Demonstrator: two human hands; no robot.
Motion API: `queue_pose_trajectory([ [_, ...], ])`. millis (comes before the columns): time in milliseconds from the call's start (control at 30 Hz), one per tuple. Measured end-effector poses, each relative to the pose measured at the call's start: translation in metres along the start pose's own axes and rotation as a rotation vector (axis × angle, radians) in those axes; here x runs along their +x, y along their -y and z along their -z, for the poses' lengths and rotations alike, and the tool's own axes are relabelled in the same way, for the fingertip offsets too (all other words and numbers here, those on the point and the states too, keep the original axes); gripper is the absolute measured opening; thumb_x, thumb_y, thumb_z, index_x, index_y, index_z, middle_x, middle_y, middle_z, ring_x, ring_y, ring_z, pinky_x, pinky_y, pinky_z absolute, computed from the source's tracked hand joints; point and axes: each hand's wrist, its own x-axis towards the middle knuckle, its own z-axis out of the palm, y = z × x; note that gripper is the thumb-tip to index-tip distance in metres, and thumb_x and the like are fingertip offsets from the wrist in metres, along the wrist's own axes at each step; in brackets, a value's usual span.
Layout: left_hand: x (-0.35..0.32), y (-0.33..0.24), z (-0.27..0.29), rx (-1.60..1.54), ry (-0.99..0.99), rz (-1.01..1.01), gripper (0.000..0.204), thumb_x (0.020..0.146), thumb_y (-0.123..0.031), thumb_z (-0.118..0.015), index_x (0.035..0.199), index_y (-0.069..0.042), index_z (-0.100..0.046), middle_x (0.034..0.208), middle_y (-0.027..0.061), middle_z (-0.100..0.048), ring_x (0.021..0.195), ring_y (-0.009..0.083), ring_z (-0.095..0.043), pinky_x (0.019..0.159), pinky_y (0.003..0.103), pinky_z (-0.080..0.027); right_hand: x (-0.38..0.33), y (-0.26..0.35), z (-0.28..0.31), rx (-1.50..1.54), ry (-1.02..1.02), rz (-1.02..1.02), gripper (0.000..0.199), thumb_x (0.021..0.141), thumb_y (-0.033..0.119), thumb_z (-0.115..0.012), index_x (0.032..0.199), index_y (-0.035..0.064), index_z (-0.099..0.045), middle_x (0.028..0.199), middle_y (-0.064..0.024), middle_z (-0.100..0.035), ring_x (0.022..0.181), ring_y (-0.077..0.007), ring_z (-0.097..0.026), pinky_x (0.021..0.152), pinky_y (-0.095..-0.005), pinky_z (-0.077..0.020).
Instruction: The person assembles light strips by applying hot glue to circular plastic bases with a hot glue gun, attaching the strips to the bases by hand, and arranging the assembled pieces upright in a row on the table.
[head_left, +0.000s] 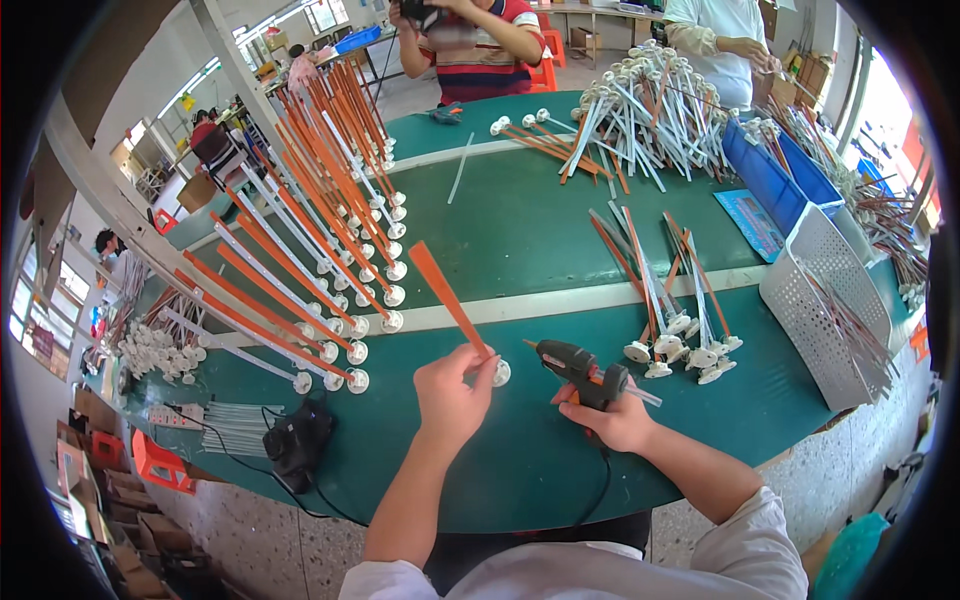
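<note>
Right now my left hand point(450, 392) pinches an orange stick point(447, 297) near its lower end, fingers closed on it just above the small white round base point(500, 373) at its foot. The stick slants up and away toward the far left, over the green bench point(520, 230), close to the near edge. My right hand point(618, 420) is wrapped tight around the handle of a black glue gun point(578, 368), whose nozzle points left at the white base and sits just short of it.

To the right lies a loose cluster of sticks on white bases point(670, 320), some orange, some white, with a white perforated basket point(830, 300) at the right edge. On the left, long rows of finished sticks point(320, 230) lean across the bench. A black power adapter point(298, 440) sits at the near left edge with its cable trailing off. Other people stand at the far edge.

As I judge it, the danger is hot glue: with my fingertips so near the joint, a slip of the nozzle could burn them or string glue onto the bench. If I tilt the stick, it could set crooked in its base.
</note>
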Motion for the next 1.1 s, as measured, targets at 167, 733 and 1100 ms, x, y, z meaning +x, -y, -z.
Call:
queue_pose_trajectory([
  [167,0.0,0.0,0.001,-0.014,-0.039,0.016,0.011,0.082,-0.001,-0.076,0.089,-0.003,-0.068,0.08,0.0111,-0.074,0.076,0.0238,-0.076,0.068,0.03,-0.058,-0.002,0.004,-0.001,-0.057,0.035,-0.003,0.017,0.085,0.016,-0.074,0.094,0.003,-0.07,0.065,-0.0024,-0.06,0.055,-0.0114,-0.059,0.052,-0.0289,-0.0465],
  [733,-0.001,0.004,-0.005,-0.002,-0.011,-0.001,0.01,0.084,-0.001,-0.075,0.09,-0.002,-0.067,0.08,0.0117,-0.073,0.074,0.0242,-0.075,0.067,0.03,-0.058,0.002,-0.008,-0.007,-0.142,0.06,0.134,0.016,0.082,0.016,-0.074,0.091,0.003,-0.069,0.065,-0.0047,-0.062,0.057,-0.0151,-0.06,0.057,-0.0318,-0.0471],
  [1100,-0.002,0.005,-0.002,-0.047,-0.019,0.0,0.01,0.084,-0.003,-0.074,0.09,-0.001,-0.066,0.081,0.0131,-0.072,0.075,0.0267,-0.074,0.065,0.032,-0.058,-0.002,-0.01,-0.011,-0.068,0.02,0.104,0.012,0.083,0.008,-0.074,0.092,0.0009,-0.07,0.065,-0.0022,-0.062,0.054,-0.0098,-0.06,0.051,-0.0276,-0.0455],
])
